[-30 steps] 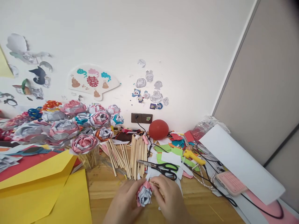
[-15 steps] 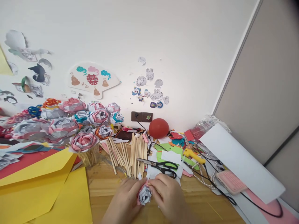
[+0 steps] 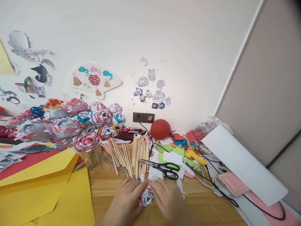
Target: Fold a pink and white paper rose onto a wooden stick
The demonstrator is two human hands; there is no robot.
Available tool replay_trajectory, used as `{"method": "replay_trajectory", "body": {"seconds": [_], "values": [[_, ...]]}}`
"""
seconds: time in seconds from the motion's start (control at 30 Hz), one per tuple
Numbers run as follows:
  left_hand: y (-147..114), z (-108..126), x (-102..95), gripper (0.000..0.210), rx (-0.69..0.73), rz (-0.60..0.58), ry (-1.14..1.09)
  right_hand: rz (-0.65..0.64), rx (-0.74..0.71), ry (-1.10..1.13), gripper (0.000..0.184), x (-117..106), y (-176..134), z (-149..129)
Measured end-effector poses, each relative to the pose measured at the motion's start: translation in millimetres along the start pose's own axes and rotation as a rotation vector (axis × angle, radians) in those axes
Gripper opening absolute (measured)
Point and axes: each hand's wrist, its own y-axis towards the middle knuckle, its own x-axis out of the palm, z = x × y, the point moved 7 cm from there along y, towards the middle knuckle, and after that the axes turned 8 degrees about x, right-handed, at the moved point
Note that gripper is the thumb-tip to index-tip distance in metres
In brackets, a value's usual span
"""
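Both hands at bottom centre, forearms entering from the lower edge, wrists low, knuckles up, fingers curled inward and nearly meeting. Left hand: thumb stretched up and inward along the paper flower, other fingers bent; grip closed on the flower's left side. Right hand: thumb and index pinched together at the flower's upper right edge, remaining fingers folded; grip closed on that edge, exact contact partly hidden by the fingers. Flower sits between the hands at bottom centre, just above or on the tabletop, can't tell which. It's small and roundish, pale bluish-white folded petals, crisp creases, pink paper at top and lower left.

Tabletop: light wood, visible grain. Just beyond the hands, thin straight wooden sticks, smooth and pale, side by side. Scissors, black handles with green inside, metal blades pointing left, centre of frame. Right of them, flat paper scraps, white and green, angular. Yellow plastic glue gun right of centre. Smooth red balloon against the wall, mid-frame. Left side: bunched larger paper flowers, layered and crinkled, pink and white mostly. Lower left: flat matte yellow sheets, overlapping.
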Motion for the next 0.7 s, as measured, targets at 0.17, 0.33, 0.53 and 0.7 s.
{"method": "replay_trajectory", "body": {"seconds": [0.17, 0.33, 0.53, 0.7], "values": [[3.1, 2.8, -1.9, 0.052, 0.034, 0.008, 0.013, -0.044, 0.093, 0.189, 0.022, 2.8, -2.0, 8.5], [2.0, 1.5, -2.3, 0.047, 0.014, 0.009, -0.012, -0.041, 0.042, 0.109, 0.031, 5.1, -2.6, 9.2], [-1.1, -4.7, 2.3, 0.041, -0.071, -0.048, -0.041, 0.019, -0.081, -0.119, 0.039, 4.3, -0.5, 1.3], [2.3, 1.4, -0.7, 0.046, -0.009, -0.005, -0.025, 0.043, -0.045, -0.106, 0.044, 5.1, -0.4, 4.9]]}}
